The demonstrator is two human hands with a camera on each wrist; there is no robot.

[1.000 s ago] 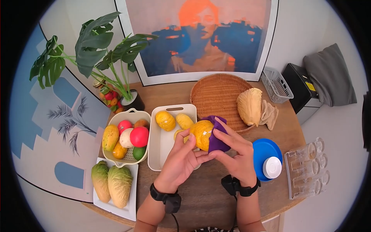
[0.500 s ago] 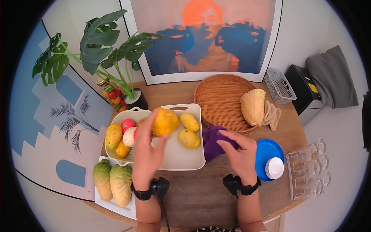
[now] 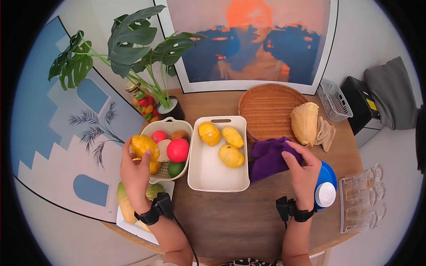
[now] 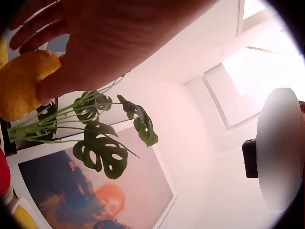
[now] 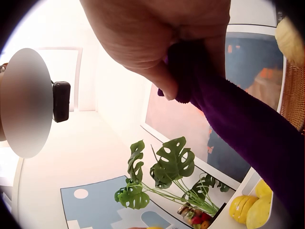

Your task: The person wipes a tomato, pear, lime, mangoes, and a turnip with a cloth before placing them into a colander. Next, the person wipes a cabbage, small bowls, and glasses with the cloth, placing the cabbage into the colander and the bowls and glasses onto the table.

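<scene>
My left hand (image 3: 136, 177) grips a glossy, lumpy yellow fruit (image 3: 145, 147) over the left side of a cream colander (image 3: 190, 133). In the left wrist view, the thumb lies against this yellow fruit (image 4: 21, 86) and the other fingers are spread. Red, white, brown, green and yellow produce sits in the colander, partly hidden by the fruit and hand. My right hand (image 3: 305, 177) pinches one end of a purple cloth (image 3: 270, 159), whose other end trails toward the white tray (image 3: 202, 179). In the right wrist view, the cloth (image 5: 252, 124) hangs from thumb and fingers.
Three yellow pieces of produce (image 3: 231, 156) lie in the tray. Behind stands a round wicker basket (image 3: 266, 111) with a pale cabbage (image 3: 304, 124) at its edge. A blue plate (image 3: 327, 170), a rack of glasses (image 3: 364, 197) and a potted plant (image 3: 171, 108) flank the workspace.
The yellow fruit has left the purple cloth and moved left in my left hand, from above the tray to the colander. My right hand keeps the cloth, which now hangs spread out.
</scene>
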